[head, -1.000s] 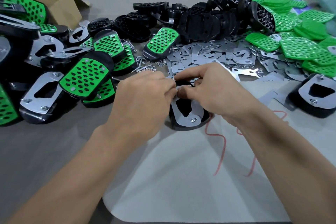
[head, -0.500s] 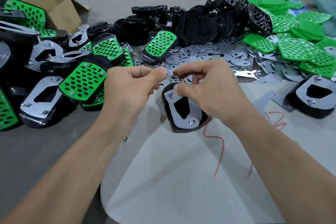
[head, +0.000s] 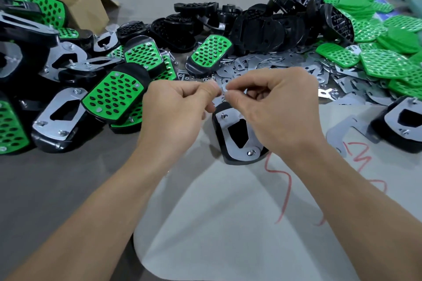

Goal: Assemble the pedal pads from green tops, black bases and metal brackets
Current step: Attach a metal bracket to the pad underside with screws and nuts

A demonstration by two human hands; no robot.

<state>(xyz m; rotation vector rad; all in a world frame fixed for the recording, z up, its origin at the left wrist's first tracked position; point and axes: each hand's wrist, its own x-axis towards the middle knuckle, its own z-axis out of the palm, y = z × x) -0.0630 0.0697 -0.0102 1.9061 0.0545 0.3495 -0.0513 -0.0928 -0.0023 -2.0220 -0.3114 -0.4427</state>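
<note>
**Workbench seen from beside the worker.** Both hands hover just above the pad in work, at the centre of a grey-covered table (head: 68,178).

- **Hands.** The left hand (head: 173,112) has thumb and forefinger pressed tip to tip in a pinch, with the other fingers curled toward the palm. The right hand (head: 276,114) mirrors it, thumb and forefinger nipped together and the remaining fingers loosely bent. The two pinches meet on a small part (head: 223,91), too small to identify.
- **Pad in work.** It lies directly below the hands on a pale sheet (head: 228,223) marked with red scrawl. It is a black base (head: 218,125) turned underside up, with a metal bracket (head: 230,118) seated flat on it and a fastener (head: 251,152) at the bracket's near end. The right hand hides its right side.
- **Left.** A heap of finished pads (head: 112,96) lies here, some green face up and some bracket up. An open cardboard box (head: 91,4) stands behind them.
- **Far centre.** There is a pile of bare black bases (head: 262,29). In front of it are loose metal brackets (head: 280,61) spread flat, with small screws (head: 182,75) scattered just beside them.
- **Right.** The green tops (head: 383,61) are piled loosely. Nearer, a second bracketed pad (head: 402,125) and a single bracket (head: 340,131) rest at the sheet's edge.
</note>
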